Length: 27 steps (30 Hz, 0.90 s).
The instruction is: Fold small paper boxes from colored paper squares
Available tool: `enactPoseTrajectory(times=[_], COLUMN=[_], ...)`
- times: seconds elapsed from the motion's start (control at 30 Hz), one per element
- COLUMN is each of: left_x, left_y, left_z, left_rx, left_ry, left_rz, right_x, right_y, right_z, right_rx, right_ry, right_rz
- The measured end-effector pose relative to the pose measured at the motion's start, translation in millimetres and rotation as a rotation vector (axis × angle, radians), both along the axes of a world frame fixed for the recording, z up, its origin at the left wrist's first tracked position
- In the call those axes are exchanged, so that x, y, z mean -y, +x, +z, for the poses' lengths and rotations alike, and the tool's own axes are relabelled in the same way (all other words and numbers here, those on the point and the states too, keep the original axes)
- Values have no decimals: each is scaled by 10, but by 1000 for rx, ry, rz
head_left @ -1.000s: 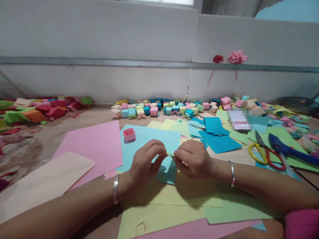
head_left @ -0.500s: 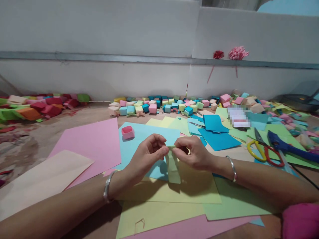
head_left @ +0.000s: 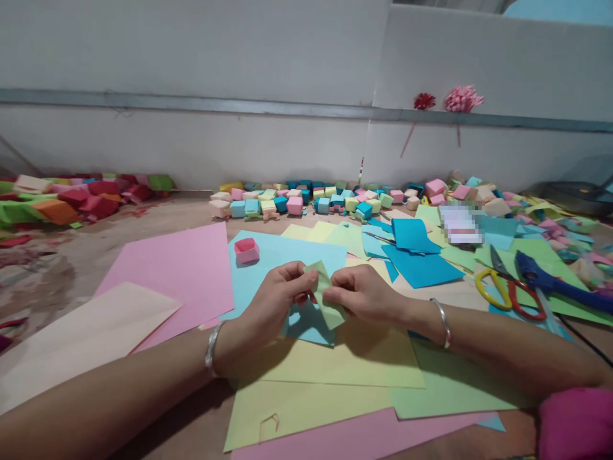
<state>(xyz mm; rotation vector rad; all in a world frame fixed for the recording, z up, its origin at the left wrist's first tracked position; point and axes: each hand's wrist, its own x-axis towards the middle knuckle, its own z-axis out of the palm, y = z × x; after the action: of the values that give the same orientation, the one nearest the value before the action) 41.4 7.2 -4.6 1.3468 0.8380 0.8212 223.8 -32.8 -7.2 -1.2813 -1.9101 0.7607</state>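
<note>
Between my two hands is a small pale green piece of paper [head_left: 327, 305], tilted and raised above the sheets. My left hand [head_left: 282, 291] pinches its upper left edge between thumb and fingers. My right hand [head_left: 360, 291] grips its right side, thumb in front and the other fingers behind. Under the hands lie a light blue sheet [head_left: 268, 281] and a yellow sheet [head_left: 345, 364]. A small open pink paper box [head_left: 246, 250] stands on the blue sheet, beyond my left hand.
Pink paper [head_left: 177, 275] and cream paper [head_left: 96, 338] lie at left. To the right are scissors [head_left: 510, 291], a blue glue gun [head_left: 550, 278] and dark blue paper [head_left: 421, 265]. Several folded paper cubes [head_left: 294, 204] line the wall. Red and orange pieces [head_left: 98, 207] are heaped at far left.
The green paper, which hung down as a narrow strip, is now raised and turned at a slant. My right hand has shifted its hold onto the paper's right side.
</note>
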Motion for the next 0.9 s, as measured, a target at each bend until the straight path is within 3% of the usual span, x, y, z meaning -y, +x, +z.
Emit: enactPoseTrajectory(times=[0.13,0.33,0.47,0.57,0.7,0.9], left_x=[-59,-92,-169,-222,-225,-180], left_y=[-29,-9,0,-19,-55,-79], left_z=[25,39,-50,-109,-111,-43], left_rx=[-110,-273,-343,-466,-678,-915], left_ry=[54,215,381,564,796,956], left_rz=[-39,-39,35,15,-44,-154], right_x=[-86,-162,-262,-334,-379,-398], right_y=[66,131,209,271,289,276], right_z=[21,-34,-73,-91,-173,-315], right_rx=[49,125,106,124,312,578], right_ry=[21,29,33,49,153,351], right_rz=[-79,11,-44,-97,-88,-102])
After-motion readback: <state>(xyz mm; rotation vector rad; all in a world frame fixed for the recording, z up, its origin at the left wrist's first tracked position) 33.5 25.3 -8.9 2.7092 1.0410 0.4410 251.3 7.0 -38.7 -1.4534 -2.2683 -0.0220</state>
